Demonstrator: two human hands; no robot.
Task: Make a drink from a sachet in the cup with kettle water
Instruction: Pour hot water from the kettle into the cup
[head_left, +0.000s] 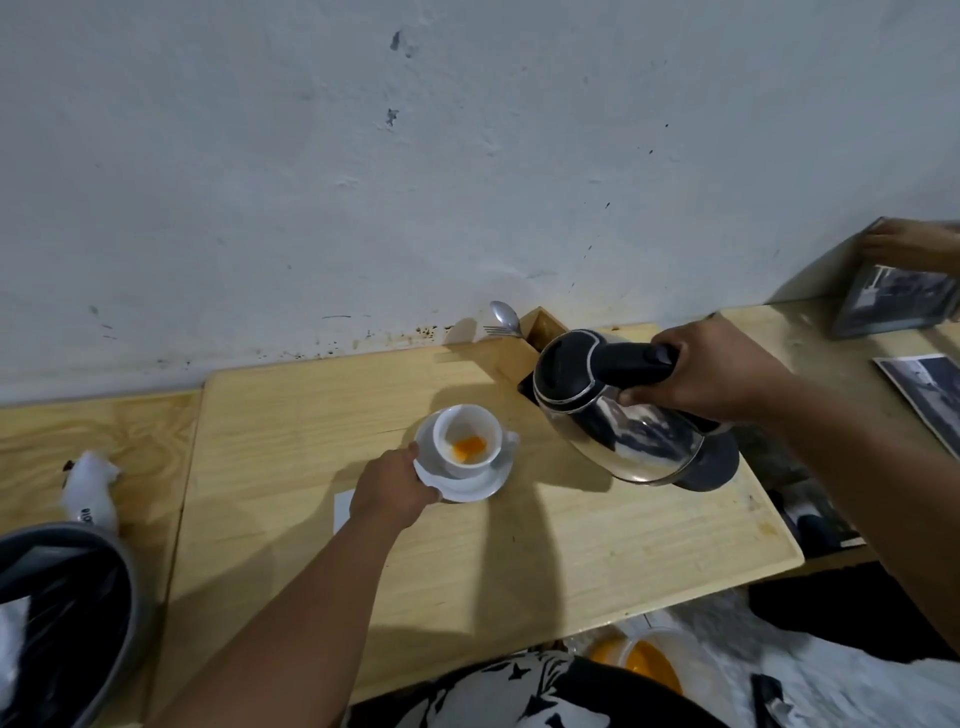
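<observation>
A white cup (469, 437) with orange powder at its bottom stands on a white saucer (467, 486) in the middle of the wooden table (571, 540). My left hand (395, 491) grips the saucer's near-left rim. My right hand (711, 371) holds the black handle of a steel kettle (618, 415), which hangs tilted above the table just right of the cup, its black lid toward the cup. No water is seen leaving the kettle. A white paper piece (344, 510), possibly the sachet, lies partly under my left wrist.
A wooden holder (524, 345) with a spoon and fork stands against the wall behind the kettle. A crumpled white wrapper (91, 486) and a lined bin (62, 613) are at left. Photos (930, 400) lie at right, where another person's hand (909, 244) touches a frame.
</observation>
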